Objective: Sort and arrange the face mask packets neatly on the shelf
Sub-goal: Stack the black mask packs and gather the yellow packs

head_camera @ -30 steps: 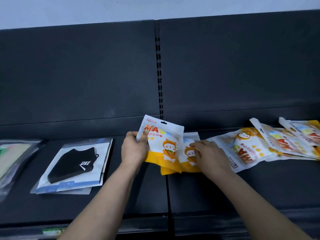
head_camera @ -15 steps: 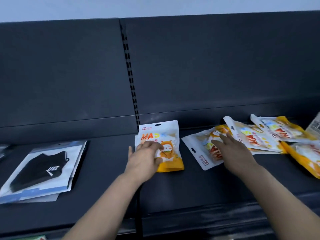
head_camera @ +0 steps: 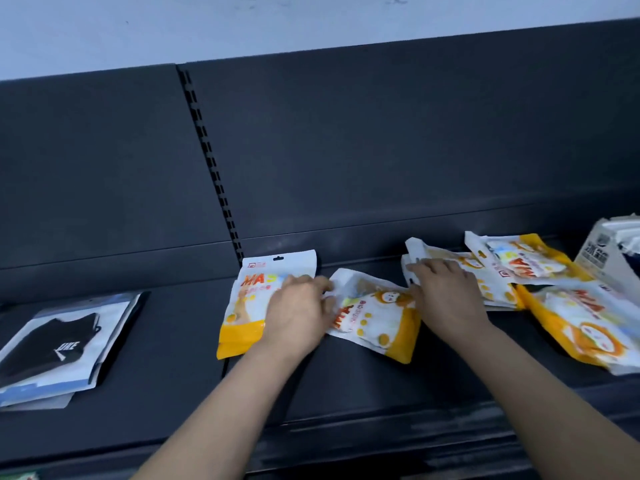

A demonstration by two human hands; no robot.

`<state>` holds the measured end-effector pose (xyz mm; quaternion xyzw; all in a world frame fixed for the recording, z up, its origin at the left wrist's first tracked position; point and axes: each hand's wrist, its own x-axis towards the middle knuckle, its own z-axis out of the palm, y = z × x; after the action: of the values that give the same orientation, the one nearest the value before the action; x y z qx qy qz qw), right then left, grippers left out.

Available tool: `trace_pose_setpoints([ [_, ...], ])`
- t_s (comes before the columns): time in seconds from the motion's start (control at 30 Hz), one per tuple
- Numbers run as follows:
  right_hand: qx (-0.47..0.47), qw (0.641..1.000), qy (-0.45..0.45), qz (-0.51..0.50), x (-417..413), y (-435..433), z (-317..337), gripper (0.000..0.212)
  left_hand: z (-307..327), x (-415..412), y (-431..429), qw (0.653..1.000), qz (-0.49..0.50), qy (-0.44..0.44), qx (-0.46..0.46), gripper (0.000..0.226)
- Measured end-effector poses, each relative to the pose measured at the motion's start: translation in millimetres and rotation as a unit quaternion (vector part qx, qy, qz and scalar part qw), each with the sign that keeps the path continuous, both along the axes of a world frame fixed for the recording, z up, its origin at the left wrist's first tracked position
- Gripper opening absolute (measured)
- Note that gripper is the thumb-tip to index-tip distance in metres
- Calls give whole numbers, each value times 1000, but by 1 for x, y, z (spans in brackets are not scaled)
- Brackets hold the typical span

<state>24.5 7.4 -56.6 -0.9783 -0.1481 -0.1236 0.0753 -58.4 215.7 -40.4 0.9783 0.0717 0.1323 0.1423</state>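
Left hand (head_camera: 294, 320) flat, fingers loosely spread, on upright orange-and-white mask packet stack (head_camera: 256, 306) at mid dark shelf (head_camera: 156, 358), fingertips pinching corner of skewed glossy packet (head_camera: 374, 317) just right, likely dragging it onto stack. Right hand (head_camera: 446, 296) spread open, pressing jumbled packets (head_camera: 502, 268) far right, probably pinning them. Black mask in clear sleeve (head_camera: 59, 344) lies sorted far left.

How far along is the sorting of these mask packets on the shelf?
Done: the clear packets with black masks sit stacked at the left, and an orange-and-white packet pile stands squared by the shelf's slotted upright. In hand: the left hand holds a tilted orange-and-white packet beside that pile; the right hand rests on the next one. Left: the overlapping, skewed orange packets on the right.
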Motion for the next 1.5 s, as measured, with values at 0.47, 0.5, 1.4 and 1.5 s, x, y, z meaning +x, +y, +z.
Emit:
trace_pose_setpoints([
  [0.47,-63,983,174,14,33,-98,-9,69,-19,55,-59,962,-49,256,78,67],
  [0.5,-61,986,153,19,36,-100,-12,59,-20,55,-59,964,-39,253,76,72],
  [1.4,-29,996,57,58,28,-73,-18,54,-3,51,-45,993,100,-49,-27,67],
  [1.5,-66,980,175,68,34,-77,-17,61,-16,48,-62,993,-15,91,70,56],
])
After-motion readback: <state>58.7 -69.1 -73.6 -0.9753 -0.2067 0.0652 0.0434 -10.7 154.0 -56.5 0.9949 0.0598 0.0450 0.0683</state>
